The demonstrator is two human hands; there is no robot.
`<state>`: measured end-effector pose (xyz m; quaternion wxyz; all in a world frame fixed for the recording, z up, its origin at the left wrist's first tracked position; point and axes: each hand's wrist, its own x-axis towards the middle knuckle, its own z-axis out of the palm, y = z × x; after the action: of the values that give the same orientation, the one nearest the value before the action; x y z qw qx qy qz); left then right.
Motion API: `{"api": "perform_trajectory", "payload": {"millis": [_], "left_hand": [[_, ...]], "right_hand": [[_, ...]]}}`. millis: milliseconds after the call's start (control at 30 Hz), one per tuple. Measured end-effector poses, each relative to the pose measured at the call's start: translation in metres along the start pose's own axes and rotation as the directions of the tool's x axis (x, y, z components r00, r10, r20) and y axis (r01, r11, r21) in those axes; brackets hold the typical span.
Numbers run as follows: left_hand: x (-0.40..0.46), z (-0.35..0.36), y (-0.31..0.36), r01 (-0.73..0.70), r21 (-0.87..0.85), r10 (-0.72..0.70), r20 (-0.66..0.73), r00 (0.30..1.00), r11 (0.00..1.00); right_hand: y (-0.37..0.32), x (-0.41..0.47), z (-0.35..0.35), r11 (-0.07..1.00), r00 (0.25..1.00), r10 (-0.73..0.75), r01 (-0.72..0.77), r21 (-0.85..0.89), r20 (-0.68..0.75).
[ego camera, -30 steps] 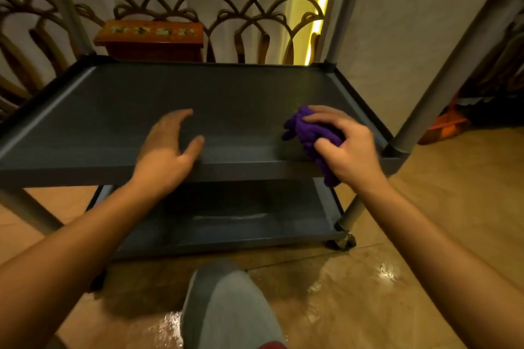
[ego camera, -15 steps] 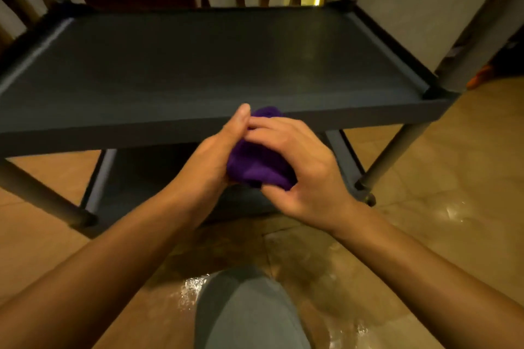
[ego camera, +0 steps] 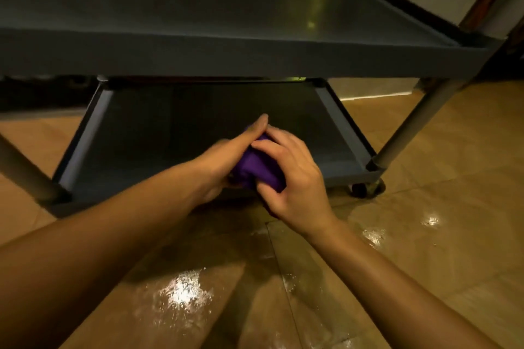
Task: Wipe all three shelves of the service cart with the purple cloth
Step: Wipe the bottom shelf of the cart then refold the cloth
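From the head view, you had the purple cloth (ego camera: 256,168) bunched between both hands, in front of the bottom shelf (ego camera: 198,127) of the service cart (ego camera: 255,56). Your left hand (ego camera: 226,159) and right hand (ego camera: 295,178) were closed around it. It looked soft, light and easily squashed; a full-palm grip should suit it

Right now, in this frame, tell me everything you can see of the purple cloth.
The purple cloth is a soft fabric in deep violet, bunched into a compact wad rather than spread flat. Both hands enclose it: the left hand presses its left side with fingers extended, and the right hand wraps over the top and right. Only the middle strip shows between them. It appears in front of the dark grey bottom shelf of the cart; whether it touches the shelf cannot be told.
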<state>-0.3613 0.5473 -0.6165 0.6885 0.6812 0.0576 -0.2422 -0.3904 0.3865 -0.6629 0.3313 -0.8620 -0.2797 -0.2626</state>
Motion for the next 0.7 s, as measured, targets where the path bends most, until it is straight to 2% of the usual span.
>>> {"api": "perform_trajectory", "payload": {"millis": [167,233,300,367,433,533,633,700], "left_hand": [[0.006,-0.024,-0.025,0.069,-0.096,-0.079,-0.105,0.991,0.993],[0.010,-0.031,-0.037,0.076,-0.160,-0.108,-0.206,0.972,0.984],[0.018,-0.036,-0.047,0.060,-0.138,-0.108,-0.370,0.923,0.989],[0.028,-0.041,-0.056,0.035,-0.055,-0.060,-0.545,0.837,0.998],[0.037,-0.046,-0.060,0.042,0.031,-0.013,-0.636,0.771,0.999],[0.054,-0.051,-0.069,0.041,0.075,0.021,-0.681,0.732,0.996],[0.058,-0.058,-0.075,0.015,0.056,0.025,-0.646,0.763,0.998],[0.052,-0.066,-0.078,0.009,0.134,0.074,-0.600,0.797,0.991]], "right_hand": [[-0.001,-0.010,0.032,0.998,0.993,0.043,-0.038,-0.048,0.106],[-0.005,-0.013,0.047,0.991,0.982,0.105,-0.090,-0.099,0.158],[-0.011,-0.017,0.064,0.978,0.959,0.197,-0.177,-0.112,0.205],[-0.016,-0.023,0.081,0.964,0.937,0.265,-0.251,-0.090,0.227],[-0.019,-0.027,0.097,0.939,0.919,0.345,-0.338,-0.069,0.190],[-0.015,-0.021,0.114,0.863,0.851,0.505,-0.502,-0.063,0.141],[-0.005,-0.011,0.125,0.863,0.849,0.475,-0.501,0.069,0.230],[0.006,-0.002,0.127,0.837,0.835,0.474,-0.526,0.150,0.280]]}}
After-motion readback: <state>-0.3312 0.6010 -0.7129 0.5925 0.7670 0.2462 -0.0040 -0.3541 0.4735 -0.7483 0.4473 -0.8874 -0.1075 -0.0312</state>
